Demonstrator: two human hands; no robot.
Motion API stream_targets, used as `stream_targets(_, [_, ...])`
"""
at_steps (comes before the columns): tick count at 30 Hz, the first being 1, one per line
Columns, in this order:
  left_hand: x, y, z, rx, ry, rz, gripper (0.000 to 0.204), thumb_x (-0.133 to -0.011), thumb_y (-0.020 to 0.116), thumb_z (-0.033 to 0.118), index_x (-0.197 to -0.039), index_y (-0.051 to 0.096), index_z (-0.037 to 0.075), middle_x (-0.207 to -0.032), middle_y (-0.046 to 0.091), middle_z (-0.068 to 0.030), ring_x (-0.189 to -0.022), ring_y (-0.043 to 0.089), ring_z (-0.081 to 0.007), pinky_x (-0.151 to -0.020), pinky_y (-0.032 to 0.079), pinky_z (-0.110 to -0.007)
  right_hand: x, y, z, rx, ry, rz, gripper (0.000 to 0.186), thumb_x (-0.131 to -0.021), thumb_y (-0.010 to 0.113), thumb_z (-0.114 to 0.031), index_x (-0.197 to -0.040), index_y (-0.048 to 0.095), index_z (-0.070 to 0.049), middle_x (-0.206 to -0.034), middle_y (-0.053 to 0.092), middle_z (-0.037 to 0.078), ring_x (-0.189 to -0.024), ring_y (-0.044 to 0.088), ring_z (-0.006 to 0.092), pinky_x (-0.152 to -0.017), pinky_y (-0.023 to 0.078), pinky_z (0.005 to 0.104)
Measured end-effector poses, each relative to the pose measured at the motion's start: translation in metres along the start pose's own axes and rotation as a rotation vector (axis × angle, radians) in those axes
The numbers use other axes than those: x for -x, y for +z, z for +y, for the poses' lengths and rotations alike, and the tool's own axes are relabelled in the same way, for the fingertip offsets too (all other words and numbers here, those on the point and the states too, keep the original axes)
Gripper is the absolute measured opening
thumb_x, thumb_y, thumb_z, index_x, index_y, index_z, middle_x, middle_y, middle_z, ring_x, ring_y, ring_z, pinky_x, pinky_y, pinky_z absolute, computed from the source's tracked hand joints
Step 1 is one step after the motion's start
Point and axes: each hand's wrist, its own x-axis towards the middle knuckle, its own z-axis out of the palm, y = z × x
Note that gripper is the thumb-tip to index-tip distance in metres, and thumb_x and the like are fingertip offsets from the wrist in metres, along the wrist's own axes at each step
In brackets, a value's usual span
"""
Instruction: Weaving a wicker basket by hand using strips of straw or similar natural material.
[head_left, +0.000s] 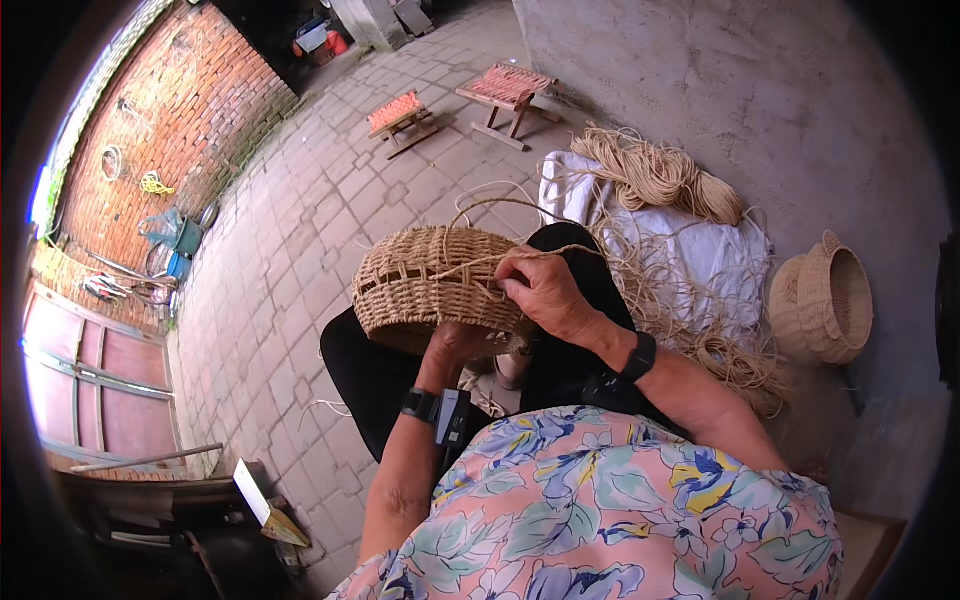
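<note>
- Paved yard [270,290]; stools [505,87] at twelve o'clock.
- Basket [430,308] central, between the knees [345,345].
- Right hand [548,290], at its three o'clock, pinches a strand [470,265].
- Left hand [462,341] enters at six o'clock; fingers hidden, cannot tell grip.

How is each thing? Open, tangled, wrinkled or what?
Held basket, tilted, gap in side weave
Right hand, pinching a strand
Left hand, at basket's edge, fingers hidden
Cord bundle, looped
Loose cord, tangled
White sheet, spread, wrinkled
Small stool, unfolded
Larger stool, unfolded
Basket by wall, open-mouthed
Door, looks shut
</note>
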Motion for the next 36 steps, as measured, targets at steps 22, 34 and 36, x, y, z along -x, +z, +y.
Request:
stream_targets(22, [0.000,0.009,0.020,0.442,-0.248,0.119,0.049,-0.085,0.065,0.030,-0.122,0.051,0.002,-0.119,0.058,-0.0124,-0.105,0.057,-0.0231,-0.094,0.047,-0.038,0.006,-0.019,0.002,-0.281,0.533,-0.151,0.010,-0.078,0.064,-0.009,-0.080,0.058,-0.001,-0.065,0.057,0.003,-0.060,0.054,0.0088,-0.055,0.044,0.0255])
stream_targets(34, [0.002,-0.008,0.008,-0.918,0.059,-0.094,0.037,-0.086,0.063,0.026,-0.119,0.054,0.009,-0.115,0.058,-0.0025,-0.102,0.054,-0.0152,-0.086,0.046,-0.031,0.028,-0.001,0.009,0.271,0.036,0.147,0.009,-0.079,0.065,-0.007,-0.085,0.062,-0.001,-0.074,0.064,0.015,-0.068,0.064,0.0306,-0.061,0.049,0.0341])
stream_targets(36, [-0.001,-0.004,0.006,-0.829,0.045,-0.058,0.037,-0.087,0.063,0.026,-0.119,0.054,0.009,-0.115,0.057,-0.0022,-0.102,0.053,-0.0148,-0.086,0.045,-0.031,0.017,-0.002,0.010,0.283,0.017,0.113,0.010,-0.077,0.066,-0.009,-0.082,0.062,-0.001,-0.073,0.064,0.015,-0.068,0.064,0.0304,-0.061,0.050,0.0350])
